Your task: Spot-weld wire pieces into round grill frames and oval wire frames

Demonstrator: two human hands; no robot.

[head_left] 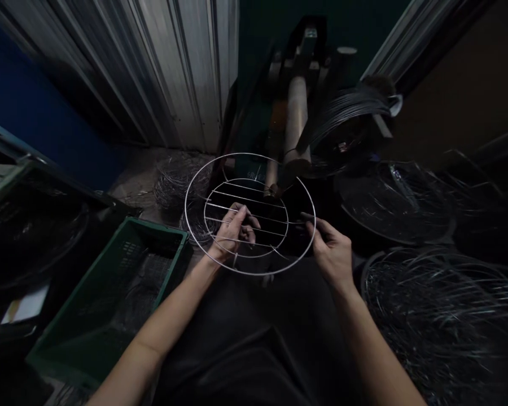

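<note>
Wire rack [254, 201] is held before the person, its far side at the cylinders of a machine [309, 62]. Step in hand, as judged: supporting and aligning the rack there. Right hand [334, 254] pinches its right side; left hand [235, 228] is half-curled among the crossbars, grip not determinable. Next move appears to call for a steady rack and fingers clear of the machine. Upper cylinder [297, 121] obscures part of the outer ring; clearance is uncertain. Tangled wire [449, 316] lies right, green crate [156, 225] left, wire coils [175, 180] beyond it.
</note>
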